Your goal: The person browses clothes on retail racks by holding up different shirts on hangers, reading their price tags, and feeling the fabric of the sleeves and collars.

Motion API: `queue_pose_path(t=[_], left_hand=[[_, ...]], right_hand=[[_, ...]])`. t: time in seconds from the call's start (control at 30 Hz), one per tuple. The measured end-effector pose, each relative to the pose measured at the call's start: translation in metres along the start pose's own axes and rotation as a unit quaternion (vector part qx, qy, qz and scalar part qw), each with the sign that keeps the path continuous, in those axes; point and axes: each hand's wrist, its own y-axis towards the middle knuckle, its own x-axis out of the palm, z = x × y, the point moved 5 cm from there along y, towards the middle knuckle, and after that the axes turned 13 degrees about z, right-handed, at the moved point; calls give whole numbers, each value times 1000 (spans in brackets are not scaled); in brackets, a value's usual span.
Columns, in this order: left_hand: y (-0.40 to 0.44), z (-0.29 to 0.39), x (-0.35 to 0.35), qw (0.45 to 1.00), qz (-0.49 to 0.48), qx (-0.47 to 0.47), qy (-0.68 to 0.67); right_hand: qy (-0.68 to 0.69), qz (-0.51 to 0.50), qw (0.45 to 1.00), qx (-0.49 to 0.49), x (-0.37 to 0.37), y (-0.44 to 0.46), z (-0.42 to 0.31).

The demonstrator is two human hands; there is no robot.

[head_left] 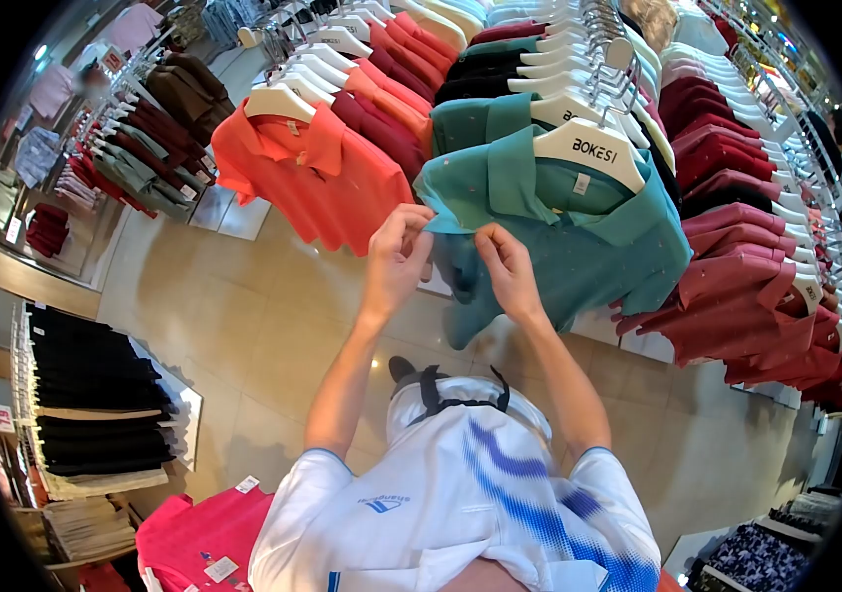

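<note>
A teal polo shirt [598, 242] hangs on a white hanger [588, 153] marked BOKESI at the front of a rack. Its left sleeve is drawn out toward me. My left hand [401, 242] pinches one end of the sleeve's hem. With thumb and fingertips, my right hand [502, 259] grips the same hem a little to the right. The sleeve edge stretches between both hands. Just beyond my left hand hangs a coral polo shirt [317, 178] on its own white hanger, apart from my fingers.
Rows of hung shirts run behind the teal one. Dark red shirts [736, 286] hang on the right. At the left stands a rack of black garments [90, 385]. A pink shirt [204, 538] is close by at lower left. Tiled floor [243, 335] lies below.
</note>
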Motion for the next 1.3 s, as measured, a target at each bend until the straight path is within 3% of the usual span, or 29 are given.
queue_pose_path(t=[0.13,0.23,0.37,0.43,0.6,0.67,0.7,0.77,0.9,0.93,0.97,1.03,1.1,1.17,1.3], left_hand=[[6,-3,8,986,8,-155,-58],[11,-27,14,967,22,-198,-162],[19,-36,11,983,-1,-129,-133],[18,-37,8,967,-14,-227,-115],[20,-36,13,970,11,-214,-119],[19,-30,14,969,25,-212,-120],[20,-29,13,969,33,-215,-120],[20,-30,11,968,41,-218,-120],[19,-40,2,976,66,-176,-108],[19,-37,1,974,71,-177,-124],[20,-35,0,970,72,-183,-142],[22,-45,-7,973,121,-166,-101],[25,-67,-14,963,170,-147,-149],[22,-66,-11,946,193,-188,-181],[17,-67,1,955,150,-203,-159]], right_hand=[[102,15,991,84,13,4,5],[182,6,972,148,20,4,-4],[187,-40,966,172,17,5,1],[219,-19,956,194,16,6,6],[266,-12,944,194,10,5,8],[121,-21,989,81,2,5,13],[121,-20,989,81,-2,3,17],[-149,31,982,-115,-14,-3,10],[-167,31,984,-45,-24,-15,36],[-182,10,983,21,-25,-17,29],[-181,-22,983,-26,-25,-20,32],[-101,-61,992,52,-24,-24,25],[-14,-72,991,116,-26,-25,30],[164,-83,971,151,-19,-25,66],[147,-83,982,82,-37,-40,88]])
